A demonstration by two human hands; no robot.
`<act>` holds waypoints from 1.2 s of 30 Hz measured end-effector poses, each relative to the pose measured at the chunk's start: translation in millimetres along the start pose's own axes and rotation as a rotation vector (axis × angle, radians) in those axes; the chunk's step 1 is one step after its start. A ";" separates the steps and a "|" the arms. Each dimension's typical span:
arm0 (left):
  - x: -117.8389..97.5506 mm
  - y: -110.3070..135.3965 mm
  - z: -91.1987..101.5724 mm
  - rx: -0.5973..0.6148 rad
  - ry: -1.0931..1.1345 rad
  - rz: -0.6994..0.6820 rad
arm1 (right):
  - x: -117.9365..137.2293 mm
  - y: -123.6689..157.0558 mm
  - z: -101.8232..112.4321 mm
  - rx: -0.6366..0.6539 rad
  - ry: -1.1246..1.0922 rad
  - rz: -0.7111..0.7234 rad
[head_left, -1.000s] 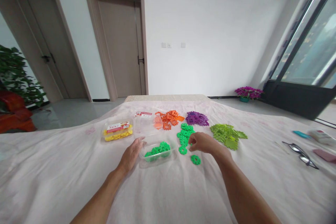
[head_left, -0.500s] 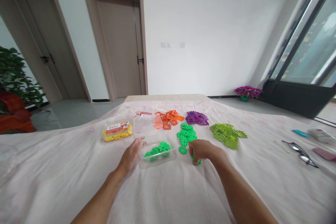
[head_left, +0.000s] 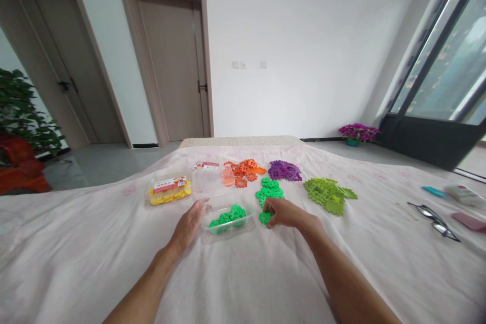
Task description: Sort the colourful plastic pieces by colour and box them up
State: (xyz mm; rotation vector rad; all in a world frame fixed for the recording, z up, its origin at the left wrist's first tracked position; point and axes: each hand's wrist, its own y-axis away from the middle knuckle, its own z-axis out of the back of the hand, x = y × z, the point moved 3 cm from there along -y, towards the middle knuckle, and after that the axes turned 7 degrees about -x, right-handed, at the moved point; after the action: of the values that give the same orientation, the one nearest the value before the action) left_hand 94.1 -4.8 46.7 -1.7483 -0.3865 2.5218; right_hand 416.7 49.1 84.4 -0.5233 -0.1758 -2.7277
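A clear plastic box (head_left: 246, 224) with green snowflake discs (head_left: 230, 217) inside stands in front of me. My left hand (head_left: 192, 220) is at its left end, the fingers closed against the rim. On the right of the box, my right hand (head_left: 279, 211) pinches a green snowflake disc (head_left: 265, 218) at the near end of a loose green pile (head_left: 270, 190). The fingertips partly cover the pieces there, so how many they hold is hidden.
Behind the box lie an open clear lid or tray (head_left: 212, 179), orange pieces (head_left: 246, 169) and purple pieces (head_left: 284, 170). A labelled box of yellow pieces (head_left: 170, 192) stands left. Lime-green pieces (head_left: 329, 195) lie right, with glasses (head_left: 435, 221) farther right.
My right hand has moved left, from the near right of the green pile to its near end. The green disc that was under it at the right no longer shows there. My left hand stays put.
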 end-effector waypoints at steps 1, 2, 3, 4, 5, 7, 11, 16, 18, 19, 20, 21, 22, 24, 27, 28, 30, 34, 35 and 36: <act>-0.6 0.2 0.1 -0.001 0.001 0.004 | -0.9 -0.4 -0.7 -0.005 0.007 0.012; -1.1 0.5 0.1 -0.001 0.001 0.010 | -0.9 -0.6 -0.5 -0.018 0.017 0.025; -1.7 0.8 0.2 0.000 -0.001 0.014 | -0.1 -0.8 0.5 -0.035 0.026 0.036; -2.1 1.1 0.1 0.004 -0.002 0.018 | 1.2 -0.8 1.7 -0.050 0.027 0.042; -2.5 1.4 0.1 0.007 -0.004 0.021 | 2.8 -0.8 3.0 -0.059 0.018 0.045; -2.8 1.6 0.0 0.014 -0.002 0.022 | 5.3 -0.9 5.7 -0.074 -0.018 0.038; -1.2 1.4 0.0 0.021 0.008 0.015 | 2.4 -1.7 10.4 -0.176 -0.030 -0.030; 2.0 0.5 0.3 0.018 0.008 0.009 | -8.8 -2.7 7.3 -0.189 0.028 -0.145; 2.2 0.2 0.4 0.015 -0.001 0.001 | -10.1 -2.9 5.9 -0.172 0.045 -0.150; 2.1 0.2 0.4 0.013 -0.007 -0.003 | -10.1 -2.9 5.5 -0.167 0.049 -0.150; 1.7 0.3 0.5 0.011 -0.011 -0.003 | -9.8 -2.8 5.5 -0.166 0.051 -0.152; 1.4 0.4 0.4 0.010 -0.013 -0.002 | -9.6 -2.6 5.6 -0.170 0.052 -0.155; 0.9 0.5 0.4 0.011 -0.014 0.000 | -9.4 -2.4 5.9 -0.174 0.053 -0.162; 0.1 0.7 0.0 0.019 -0.010 0.004 | -9.6 -2.3 5.9 -0.175 0.048 -0.171; -0.3 0.7 -0.2 0.022 -0.006 0.006 | -11.0 -2.8 4.7 -0.159 0.044 -0.168; -0.1 0.6 -0.3 0.021 -0.006 0.006 | -11.6 -3.1 4.2 -0.158 0.045 -0.164; 0.3 0.5 -0.3 0.020 -0.004 0.008 | -12.9 -3.7 3.4 -0.162 0.051 -0.158; 0.8 0.9 -0.3 0.021 -0.001 0.008 | -14.7 -4.9 3.4 -0.190 0.054 -0.139; 0.9 1.1 -0.3 0.022 -0.002 0.006 | -14.7 -4.9 4.0 -0.205 0.055 -0.125; 1.1 1.1 -0.2 0.023 -0.004 0.004 | -14.4 -4.8 4.6 -0.219 0.057 -0.110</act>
State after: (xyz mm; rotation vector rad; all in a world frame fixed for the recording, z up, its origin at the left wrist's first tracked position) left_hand 94.0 -5.6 45.3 -1.7386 -0.3525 2.5223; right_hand 429.0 59.1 82.9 -0.5071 0.1133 -2.8831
